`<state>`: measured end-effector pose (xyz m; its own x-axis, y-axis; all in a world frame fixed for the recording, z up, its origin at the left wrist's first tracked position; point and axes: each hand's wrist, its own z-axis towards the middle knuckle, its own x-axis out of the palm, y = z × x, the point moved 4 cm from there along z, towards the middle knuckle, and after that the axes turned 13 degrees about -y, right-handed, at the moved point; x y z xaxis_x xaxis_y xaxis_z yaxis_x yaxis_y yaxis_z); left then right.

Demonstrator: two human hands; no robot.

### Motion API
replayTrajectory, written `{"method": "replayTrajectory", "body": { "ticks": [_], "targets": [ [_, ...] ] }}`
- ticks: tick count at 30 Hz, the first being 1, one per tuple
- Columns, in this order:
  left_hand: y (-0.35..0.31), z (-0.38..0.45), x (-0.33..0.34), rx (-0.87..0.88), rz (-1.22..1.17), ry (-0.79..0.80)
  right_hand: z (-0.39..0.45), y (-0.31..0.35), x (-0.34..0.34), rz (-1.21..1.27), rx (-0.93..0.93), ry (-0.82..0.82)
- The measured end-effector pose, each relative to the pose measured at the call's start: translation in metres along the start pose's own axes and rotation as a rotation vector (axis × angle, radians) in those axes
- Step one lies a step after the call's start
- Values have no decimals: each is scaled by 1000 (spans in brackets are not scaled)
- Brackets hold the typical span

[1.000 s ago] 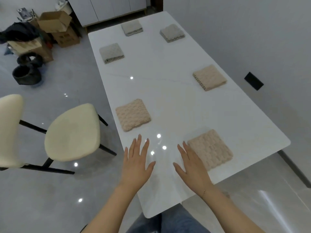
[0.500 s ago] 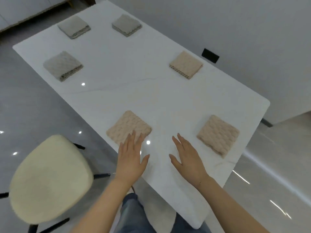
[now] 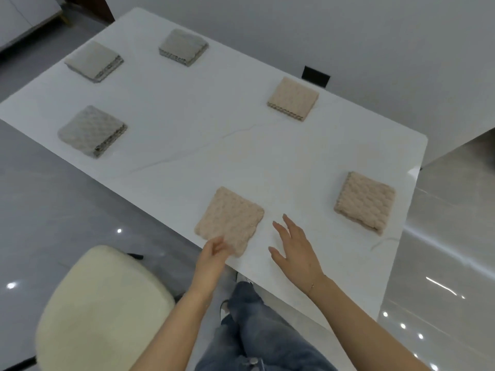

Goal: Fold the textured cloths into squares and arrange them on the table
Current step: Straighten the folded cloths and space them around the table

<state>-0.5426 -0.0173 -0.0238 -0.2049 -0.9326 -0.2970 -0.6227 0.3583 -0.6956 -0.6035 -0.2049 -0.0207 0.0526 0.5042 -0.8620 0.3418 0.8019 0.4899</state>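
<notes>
Left hand [image 3: 213, 254] grip pinching near beige cloth [image 3: 230, 219] corner; right hand [image 3: 294, 250] spread beside.

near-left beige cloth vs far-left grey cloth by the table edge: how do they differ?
Colour: the near beige cloth is peachy beige; the grey cloth is pale grey.
Contact: the left hand is at the beige cloth's near corner; nothing touches the grey cloth.
Visible edge: the grey cloth shows its stacked layers on the right side; the beige cloth shows mostly its top face.
Shared: both are folded, textured squares lying flat on the white table.
</notes>
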Motion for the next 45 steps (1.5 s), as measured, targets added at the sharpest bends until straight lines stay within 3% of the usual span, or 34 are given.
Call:
{"method": "replayTrajectory", "body": {
  "ticks": [2,3,7,11,15,19,24,29,33,38,41,45],
  "targets": [
    [7,14,4,-298,-296,-38,18,-1,8,7,11,39],
    [10,19,4,-367,-350,-89,27,1,13,21,5,60],
    [12,36,2,-484,-359,-203,69,12,26,58,6,99],
    [7,53,2,-605,-400,-136,101,18,38,99,56,143],
    [1,72,1,-608,-391,-90,121,20,52,108,155,176],
    [-20,94,-13,-489,-323,-43,126,18,61,346,427,191],
    [-68,129,-30,-201,-175,218,115,33,58,828,745,194],
    [-113,166,-37,-87,2,482,105,67,64,1051,897,-22],
    [-126,184,-37,-66,89,474,93,87,76,1331,1035,-261],
    [-104,188,-23,-72,200,444,75,90,96,1271,1216,-449],
    [-86,190,-24,91,341,350,66,85,109,1166,1306,-492],
    [-83,194,-30,247,403,271,65,80,113,1019,1262,-452]
  ]
}}
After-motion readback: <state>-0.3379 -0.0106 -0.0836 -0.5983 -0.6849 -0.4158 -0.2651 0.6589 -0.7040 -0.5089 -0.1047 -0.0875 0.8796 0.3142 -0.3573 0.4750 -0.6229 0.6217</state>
